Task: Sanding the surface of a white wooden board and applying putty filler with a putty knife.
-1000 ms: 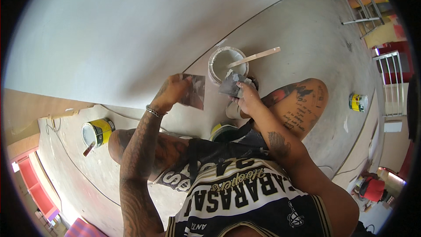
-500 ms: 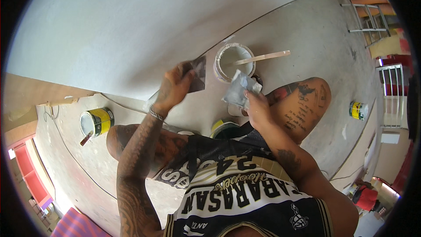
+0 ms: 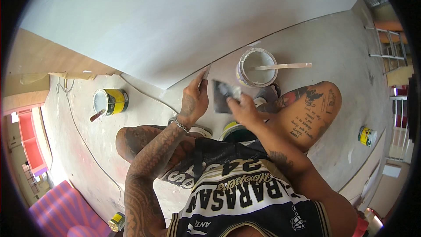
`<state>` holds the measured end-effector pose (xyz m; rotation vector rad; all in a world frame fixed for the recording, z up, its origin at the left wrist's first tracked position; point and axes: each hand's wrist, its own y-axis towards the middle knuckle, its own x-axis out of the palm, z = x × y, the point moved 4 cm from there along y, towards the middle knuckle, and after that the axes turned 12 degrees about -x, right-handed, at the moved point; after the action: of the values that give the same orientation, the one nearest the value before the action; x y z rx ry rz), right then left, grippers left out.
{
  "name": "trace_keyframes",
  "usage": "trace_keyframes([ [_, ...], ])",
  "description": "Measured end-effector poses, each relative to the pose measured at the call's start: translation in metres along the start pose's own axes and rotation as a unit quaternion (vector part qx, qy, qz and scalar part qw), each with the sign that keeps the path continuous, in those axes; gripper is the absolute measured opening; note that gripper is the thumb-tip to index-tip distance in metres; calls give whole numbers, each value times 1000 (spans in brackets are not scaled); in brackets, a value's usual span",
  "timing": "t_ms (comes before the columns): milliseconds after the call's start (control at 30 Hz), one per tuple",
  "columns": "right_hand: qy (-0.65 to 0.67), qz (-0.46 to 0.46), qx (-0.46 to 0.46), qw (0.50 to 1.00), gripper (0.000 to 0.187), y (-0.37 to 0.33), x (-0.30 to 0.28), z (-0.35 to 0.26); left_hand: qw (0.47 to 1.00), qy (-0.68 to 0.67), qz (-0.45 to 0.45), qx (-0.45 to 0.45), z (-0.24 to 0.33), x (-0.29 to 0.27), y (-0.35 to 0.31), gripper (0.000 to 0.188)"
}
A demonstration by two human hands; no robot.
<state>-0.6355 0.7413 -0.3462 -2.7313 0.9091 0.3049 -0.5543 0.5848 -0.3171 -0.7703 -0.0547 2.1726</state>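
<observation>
My left hand (image 3: 194, 101) grips a thin flat putty blade (image 3: 206, 73), seen nearly edge-on close to the foot of the white wall panel (image 3: 175, 22). Slightly lower and to the right, my right hand (image 3: 246, 111) is closed on a wide, dark flat putty knife (image 3: 220, 98), smeared by motion, with pale putty near its grip. The two blades are apart. Beyond my right hand stands a bucket (image 3: 242, 77) of whitish putty, its rim caked. A wooden stick (image 3: 289, 66) leans in it and juts out to the right.
A yellow-labelled can (image 3: 115, 102) with a brush stands left of my knee. Another can (image 3: 232, 132) is between my legs, and a small can (image 3: 367, 136) sits far right. A cable (image 3: 83, 142) runs along the left floor. Metal racks (image 3: 390, 52) line the right side.
My left hand has turned its blade from broadside to edge-on. My right hand has swung its putty knife left, away from the bucket and toward the left hand. The view has shifted.
</observation>
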Motion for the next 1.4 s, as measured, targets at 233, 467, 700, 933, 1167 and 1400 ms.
trace_keyframes([
  [233,-66,38,-171,982,24,23,0,-7,984,-28,26,176,-1,5,-26,35],
  [467,218,181,50,958,22,24,-20,31,992,-29,7,-121,-14,-8,-17,34],
  [700,-1,-32,-116,993,25,22,25,-3,995,-39,52,80,-19,9,-24,37],
  [933,354,180,207,894,12,27,-2,16,987,-128,53,-80,-37,-7,-1,36],
  [1167,736,-36,311,600,32,35,24,56,945,51,40,320,8,10,-33,58],
  [1400,650,-159,332,665,30,-7,47,62,997,-61,-55,8,-15,13,-7,47],
])
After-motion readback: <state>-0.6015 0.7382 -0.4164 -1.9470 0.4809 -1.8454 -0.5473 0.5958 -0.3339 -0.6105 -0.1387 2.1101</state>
